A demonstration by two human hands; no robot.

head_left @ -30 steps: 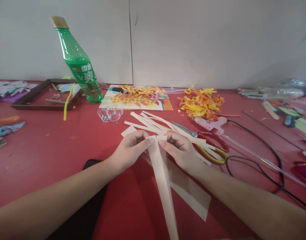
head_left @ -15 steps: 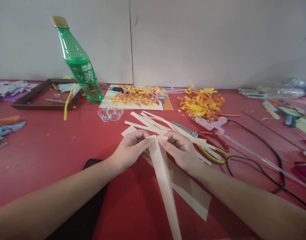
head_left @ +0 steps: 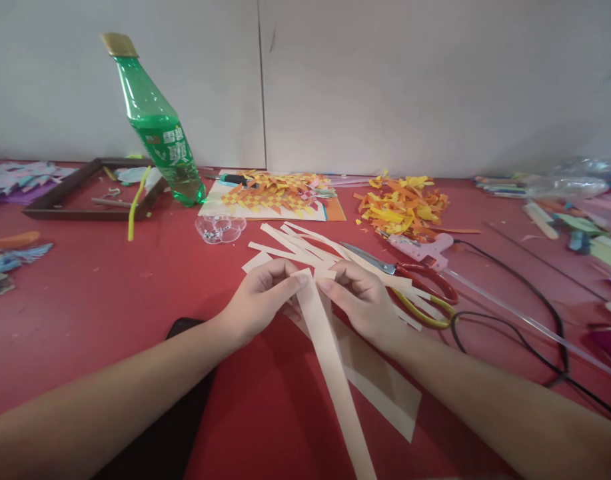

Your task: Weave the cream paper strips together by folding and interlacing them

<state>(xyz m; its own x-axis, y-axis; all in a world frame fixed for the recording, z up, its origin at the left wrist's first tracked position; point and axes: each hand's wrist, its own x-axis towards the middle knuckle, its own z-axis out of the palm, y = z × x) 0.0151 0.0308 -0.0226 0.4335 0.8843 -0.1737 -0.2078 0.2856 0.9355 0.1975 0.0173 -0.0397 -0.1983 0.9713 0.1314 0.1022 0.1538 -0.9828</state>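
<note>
My left hand [head_left: 262,300] and my right hand [head_left: 362,300] meet at the middle of the red table [head_left: 110,293], both pinched on the top ends of long cream paper strips [head_left: 330,360] that hang down toward me. Under them lies a cream paper sheet [head_left: 385,390]. More cream strips [head_left: 295,247] fan out on the table just beyond my fingers. Red and yellow scissors [head_left: 420,287] lie directly right of my right hand.
A green bottle [head_left: 158,130] leans at the back left beside a dark wooden frame [head_left: 88,190]. Woven orange-yellow paper [head_left: 275,193], a scrap pile [head_left: 400,207], a glue gun [head_left: 425,248] with black cable [head_left: 515,320] and a clear tray [head_left: 220,228] lie around. A dark phone [head_left: 180,400] sits under my left forearm.
The lower end of the held strip has swung slightly to the right. My hands stay pinched in the same place.
</note>
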